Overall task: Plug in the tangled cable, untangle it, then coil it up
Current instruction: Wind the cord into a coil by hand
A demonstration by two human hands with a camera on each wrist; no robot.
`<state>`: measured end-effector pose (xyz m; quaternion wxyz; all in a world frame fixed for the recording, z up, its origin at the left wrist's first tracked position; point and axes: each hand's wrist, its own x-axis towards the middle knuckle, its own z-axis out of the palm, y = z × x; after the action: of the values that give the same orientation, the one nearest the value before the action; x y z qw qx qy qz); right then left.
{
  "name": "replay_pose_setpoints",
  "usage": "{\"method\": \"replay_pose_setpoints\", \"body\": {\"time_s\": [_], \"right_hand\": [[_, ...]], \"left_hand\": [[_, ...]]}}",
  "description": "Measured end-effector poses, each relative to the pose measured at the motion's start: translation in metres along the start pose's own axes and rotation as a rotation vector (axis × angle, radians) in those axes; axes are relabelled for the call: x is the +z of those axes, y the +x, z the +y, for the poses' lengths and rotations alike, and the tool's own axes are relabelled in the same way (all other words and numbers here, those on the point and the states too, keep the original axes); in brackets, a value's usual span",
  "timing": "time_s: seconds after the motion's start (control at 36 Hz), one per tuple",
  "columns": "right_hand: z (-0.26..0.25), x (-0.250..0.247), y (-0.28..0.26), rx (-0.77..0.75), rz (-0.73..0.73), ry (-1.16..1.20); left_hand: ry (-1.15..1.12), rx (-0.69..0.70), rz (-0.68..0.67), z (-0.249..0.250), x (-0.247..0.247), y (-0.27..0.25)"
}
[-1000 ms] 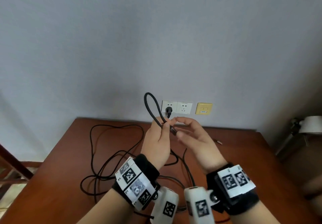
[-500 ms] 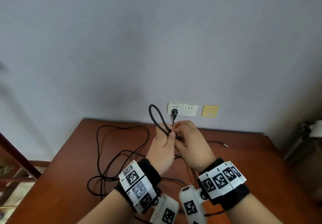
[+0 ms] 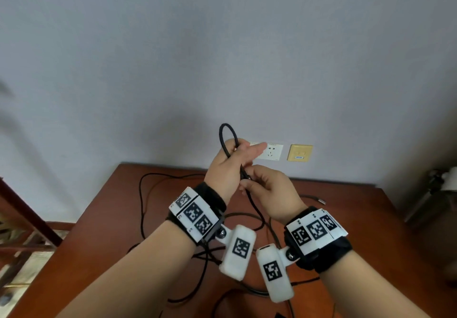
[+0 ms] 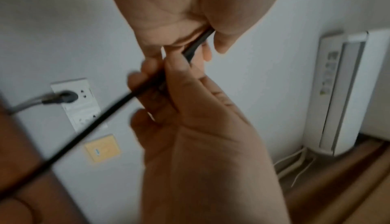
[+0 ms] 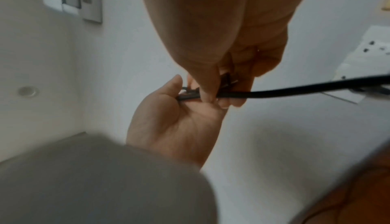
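A black cable (image 3: 142, 194) lies in loose loops on the brown table (image 3: 346, 219). Its plug (image 4: 63, 98) sits in the white wall socket (image 3: 272, 153); in the head view my left hand hides the plug. My left hand (image 3: 247, 152) is raised in front of the socket, fingers stretched out, and its thumb clamps a small upright loop of the cable (image 3: 223, 132). Just below it my right hand (image 3: 246, 179) pinches the same cable (image 5: 274, 92) between thumb and fingers. The cable's metal-tipped far end (image 3: 321, 201) rests on the table at the right.
A yellow wall plate (image 3: 299, 153) sits right of the socket. A white floor-standing air conditioner (image 4: 342, 94) fills the right corner. Dark wooden furniture (image 3: 24, 219) stands left of the table. The cable's loops spread across the table's left and middle.
My left hand has risen with the loop and stretched its fingers across the socket. My right hand has dropped below it, still pinching the cable.
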<state>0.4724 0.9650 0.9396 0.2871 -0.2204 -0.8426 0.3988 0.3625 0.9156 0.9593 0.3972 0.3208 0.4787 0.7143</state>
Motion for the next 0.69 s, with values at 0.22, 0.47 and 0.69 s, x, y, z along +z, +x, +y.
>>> {"method": "replay_pose_setpoints", "body": {"time_s": [0.22,0.47,0.69], "right_hand": [[-0.006,0.002,0.001,0.150,-0.015,0.333],[-0.008,-0.020,0.010,0.221,-0.163,0.451],[0.035,-0.046,-0.016,0.222,-0.137,0.176]], "left_hand": [[-0.457,0.045,0.061,0.010,0.010,-0.001],[-0.459,0.122,0.069,0.023,0.016,0.006],[-0.426,0.211,0.158,0.047,-0.018,0.027]]}}
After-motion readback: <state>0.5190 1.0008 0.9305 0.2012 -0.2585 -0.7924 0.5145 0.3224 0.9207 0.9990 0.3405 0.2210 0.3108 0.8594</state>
